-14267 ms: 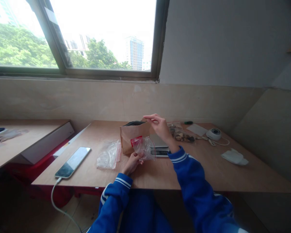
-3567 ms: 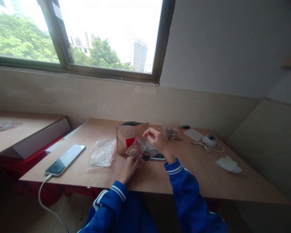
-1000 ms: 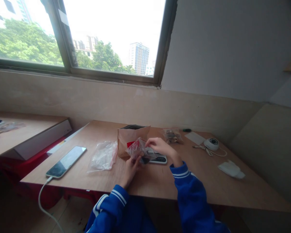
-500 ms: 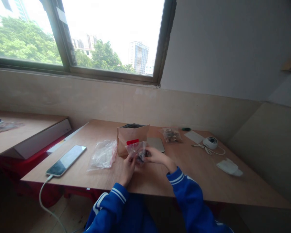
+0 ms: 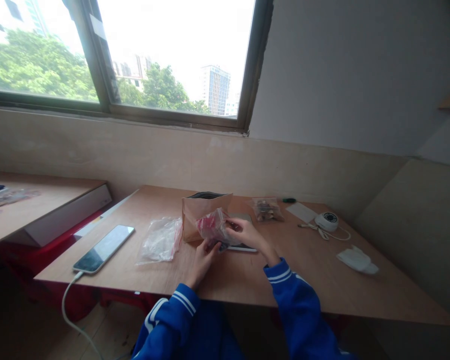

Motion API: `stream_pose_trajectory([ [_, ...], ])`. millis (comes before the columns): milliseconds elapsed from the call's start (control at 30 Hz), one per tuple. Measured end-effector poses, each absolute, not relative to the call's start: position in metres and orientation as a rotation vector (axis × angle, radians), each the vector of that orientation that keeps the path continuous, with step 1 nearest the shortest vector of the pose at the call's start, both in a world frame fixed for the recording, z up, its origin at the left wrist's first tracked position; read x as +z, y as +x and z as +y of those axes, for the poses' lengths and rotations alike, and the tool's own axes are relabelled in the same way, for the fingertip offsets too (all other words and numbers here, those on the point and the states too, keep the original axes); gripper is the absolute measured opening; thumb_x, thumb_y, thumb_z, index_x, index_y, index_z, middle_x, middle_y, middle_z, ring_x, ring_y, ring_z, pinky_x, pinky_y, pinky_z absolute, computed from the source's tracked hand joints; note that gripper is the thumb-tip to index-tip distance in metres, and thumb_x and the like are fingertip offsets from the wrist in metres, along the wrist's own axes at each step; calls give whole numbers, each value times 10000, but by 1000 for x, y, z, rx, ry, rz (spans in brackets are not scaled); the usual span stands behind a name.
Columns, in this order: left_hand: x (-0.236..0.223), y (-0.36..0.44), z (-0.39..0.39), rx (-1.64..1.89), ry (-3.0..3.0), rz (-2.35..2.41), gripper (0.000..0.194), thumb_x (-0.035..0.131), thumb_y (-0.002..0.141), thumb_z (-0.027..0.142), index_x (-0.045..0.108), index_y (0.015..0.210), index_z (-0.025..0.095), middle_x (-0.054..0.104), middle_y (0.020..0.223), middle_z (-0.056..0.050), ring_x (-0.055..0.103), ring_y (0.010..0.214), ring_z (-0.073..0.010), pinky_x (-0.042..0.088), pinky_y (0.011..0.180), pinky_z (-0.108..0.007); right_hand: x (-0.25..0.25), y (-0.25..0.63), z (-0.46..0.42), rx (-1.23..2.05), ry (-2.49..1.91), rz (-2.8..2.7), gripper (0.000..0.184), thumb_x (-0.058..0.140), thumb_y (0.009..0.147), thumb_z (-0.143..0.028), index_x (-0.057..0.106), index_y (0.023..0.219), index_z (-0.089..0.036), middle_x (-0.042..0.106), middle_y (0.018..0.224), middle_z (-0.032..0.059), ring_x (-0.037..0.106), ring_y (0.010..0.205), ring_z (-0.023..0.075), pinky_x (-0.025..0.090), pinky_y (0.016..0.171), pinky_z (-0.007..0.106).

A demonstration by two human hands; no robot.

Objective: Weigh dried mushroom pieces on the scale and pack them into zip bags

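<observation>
Between my hands is a clear plastic zip bag (image 5: 214, 227), tilted, with small dark things in its lower part that I cannot make out. Its lower edge is gripped by my left hand (image 5: 205, 256), fingers closed. The upper right of the bag is pinched by my right hand (image 5: 243, 232). Just behind stands a brown kraft paper pouch (image 5: 190, 217), upright with its top gaping; its red label shows through the plastic. Under my right hand lies a flat silvery device (image 5: 243, 248), partly covered. A stack of clear bags (image 5: 159, 240) lies left of the pouch.
A phone (image 5: 104, 248) with a charging cable lies at the left. Behind on the right are a filled clear bag (image 5: 267, 210), a green-handled tool (image 5: 289, 200), a white card (image 5: 301, 212), a white dome camera (image 5: 326, 221) with its cable, and a crumpled white wrapper (image 5: 357, 260).
The zip bag has risen and turned more upright, now covering the pouch's red label. My right hand has moved up to the bag's upper edge; my left stays low on it.
</observation>
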State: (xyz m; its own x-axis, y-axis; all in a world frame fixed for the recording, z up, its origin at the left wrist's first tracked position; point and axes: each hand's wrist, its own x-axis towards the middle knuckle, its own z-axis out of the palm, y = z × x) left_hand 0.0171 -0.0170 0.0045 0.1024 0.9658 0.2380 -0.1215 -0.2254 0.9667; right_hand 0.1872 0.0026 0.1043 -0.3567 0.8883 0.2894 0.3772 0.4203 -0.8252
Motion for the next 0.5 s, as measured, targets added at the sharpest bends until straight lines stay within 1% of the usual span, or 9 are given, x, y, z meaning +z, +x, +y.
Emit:
stream_pose_trajectory([
  [100, 3, 16, -16, 1365, 1321, 959, 401, 608, 775, 461, 593, 1026, 149, 686, 1074, -116, 641, 1002, -242, 514, 847, -346, 117, 193, 2, 812, -1035, -1848, 357, 568, 821, -298, 637, 1140, -153, 663, 1140, 97, 618, 1007, 215, 512, 828, 332],
  [167, 2, 15, -16, 1355, 1331, 978, 398, 606, 777, 463, 594, 1022, 149, 688, 1060, -112, 646, 976, -237, 518, 822, -337, 132, 195, 4, 725, -1012, -1791, 362, 561, 827, -295, 621, 1164, -177, 651, 1170, 85, 613, 1013, 202, 503, 852, 327],
  [233, 0, 13, -16, 1334, 1366, 995, 390, 600, 784, 467, 601, 1010, 149, 693, 1034, -106, 651, 944, -230, 519, 802, -332, 150, 192, 8, 624, -993, -1732, 375, 558, 834, -298, 597, 1192, -195, 648, 1174, 75, 619, 979, 185, 495, 862, 320],
  [333, -4, 12, -14, 1340, 1403, 1015, 366, 596, 791, 463, 613, 981, 151, 697, 1007, -97, 649, 928, -224, 513, 800, -323, 174, 180, 23, 493, -954, -1736, 370, 563, 832, -290, 579, 1191, -201, 658, 1136, 64, 626, 900, 162, 501, 803, 290],
  [400, -6, 12, -13, 1353, 1395, 1004, 349, 594, 797, 452, 615, 973, 152, 697, 1004, -96, 649, 926, -221, 510, 798, -318, 184, 169, 35, 402, -927, -1807, 352, 569, 826, -254, 584, 1174, -197, 654, 1134, 64, 621, 895, 160, 496, 786, 284],
  [500, -4, 13, -13, 1347, 1367, 982, 341, 599, 793, 445, 610, 973, 155, 697, 1002, -97, 652, 921, -224, 513, 784, -316, 187, 154, 47, 274, -903, -1970, 313, 554, 838, -183, 611, 1145, -192, 654, 1144, 71, 592, 992, 179, 456, 883, 320],
])
